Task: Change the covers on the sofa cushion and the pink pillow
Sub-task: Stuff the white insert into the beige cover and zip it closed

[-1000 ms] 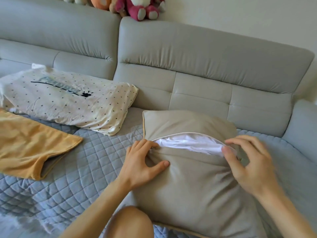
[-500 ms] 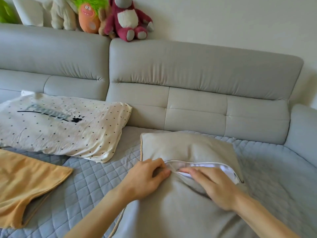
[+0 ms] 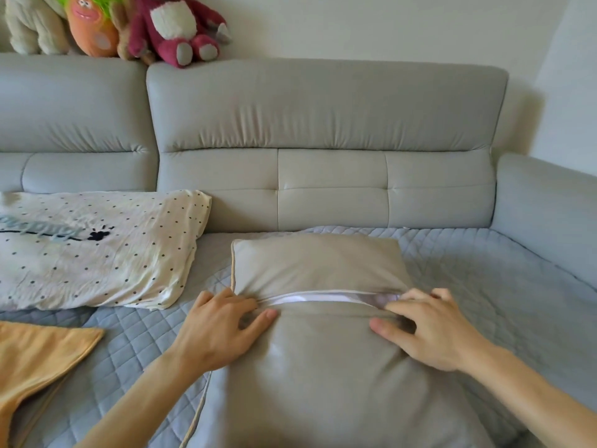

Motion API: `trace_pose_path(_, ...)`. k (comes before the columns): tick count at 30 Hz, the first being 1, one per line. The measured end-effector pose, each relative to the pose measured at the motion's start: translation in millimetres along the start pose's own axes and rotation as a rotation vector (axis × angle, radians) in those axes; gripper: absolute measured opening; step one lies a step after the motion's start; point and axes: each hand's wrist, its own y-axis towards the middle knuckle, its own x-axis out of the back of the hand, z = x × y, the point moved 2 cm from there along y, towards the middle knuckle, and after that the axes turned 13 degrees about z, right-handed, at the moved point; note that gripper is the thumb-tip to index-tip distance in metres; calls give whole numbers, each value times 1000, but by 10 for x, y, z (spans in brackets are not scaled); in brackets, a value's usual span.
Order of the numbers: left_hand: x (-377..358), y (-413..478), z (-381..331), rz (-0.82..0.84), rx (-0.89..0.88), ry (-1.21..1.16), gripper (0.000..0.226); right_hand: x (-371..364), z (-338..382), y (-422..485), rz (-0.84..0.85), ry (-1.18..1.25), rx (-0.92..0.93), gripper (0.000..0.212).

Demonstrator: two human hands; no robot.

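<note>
A beige sofa cushion (image 3: 316, 376) lies on the quilted seat in front of me, its zip opening facing up. A thin strip of white inner pad (image 3: 310, 298) shows through the slit. My left hand (image 3: 219, 331) holds the cover at the slit's left end, fingers tucked at the edge and thumb lying on the lower flap. My right hand (image 3: 429, 328) pinches the cover at the slit's right end, fingers curled over the zip. A white pillow with black dots (image 3: 97, 250) lies to the left against the sofa back.
A loose yellow cover (image 3: 38, 360) lies at the lower left on the grey-blue quilted seat pad (image 3: 500, 286). The grey sofa back (image 3: 323, 124) carries plush toys (image 3: 174, 30) on top. A padded armrest (image 3: 546, 215) rises on the right.
My right hand has slid along the opening from near its left part to its right end. The slit is narrower and less white pad shows. My left hand stays at the left end.
</note>
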Motion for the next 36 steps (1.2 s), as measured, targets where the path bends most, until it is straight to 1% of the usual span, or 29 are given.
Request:
trace_pose_path(2,20,-21,-61,2,-1,-243,57,-8,-5,-64,-65,120,33,94)
trace_pose_path(4,53,-71,-81,-27,-19,-435,37,-26,-26,-136,-213,268,63,71)
trace_pose_path(5,72,-102,-86,-46,-37,-487,34,-32,-33,-175,-295,314,73,61)
trace_pose_path(7,119,-133,-132,-117,-105,-499,35,-26,-11,-233,-411,346,95,51)
trace_pose_path(8,158,-124,-194,-159,-146,-473,34,3,33,-245,-433,349,127,48)
trace_pose_path(10,249,-45,-384,-189,-221,-397,35,94,173,-230,-415,343,217,45)
trace_pose_path(12,301,68,-571,-135,-256,-287,40,169,317,-167,-310,321,266,47)
trace_pose_path(13,290,122,-634,-92,-256,-199,43,180,364,-122,-233,285,258,51)
trace_pose_path(15,211,192,-649,5,-221,-30,54,140,371,-32,-94,137,182,66)
trace_pose_path(16,151,212,-610,49,-200,3,59,104,334,-3,-41,64,133,75)
trace_pose_path(18,42,223,-521,105,-164,-35,64,16,248,24,10,15,60,86)
trace_pose_path(22,-82,161,-509,60,-146,-122,70,-62,207,4,-27,61,61,90)
trace_pose_path(23,-94,130,-528,21,-152,-137,68,-58,216,-17,-41,80,73,90)
trace_pose_path(25,-75,48,-566,-117,-186,-180,55,-41,228,-64,-79,129,103,88)
trace_pose_path(27,-29,-19,-565,-321,-232,-274,38,-10,231,-107,-165,223,151,76)
trace_pose_path(28,1,-44,-533,-402,-227,-322,31,-2,212,-124,-229,290,178,65)
trace_pose_path(29,34,-60,-477,-440,-189,-352,26,0,178,-133,-296,372,199,52)
trace_pose_path(30,57,-62,-396,-433,-132,-350,25,1,136,-140,-350,441,207,41)
trace_pose_path(32,86,-24,-213,-324,-35,-279,32,27,57,-125,-418,450,178,27)
trace_pose_path(34,110,27,-92,-215,-28,-256,42,69,0,-76,-438,376,132,16)
trace_pose_path(36,158,80,-66,-155,-55,-258,51,101,-19,-4,-449,349,126,12)
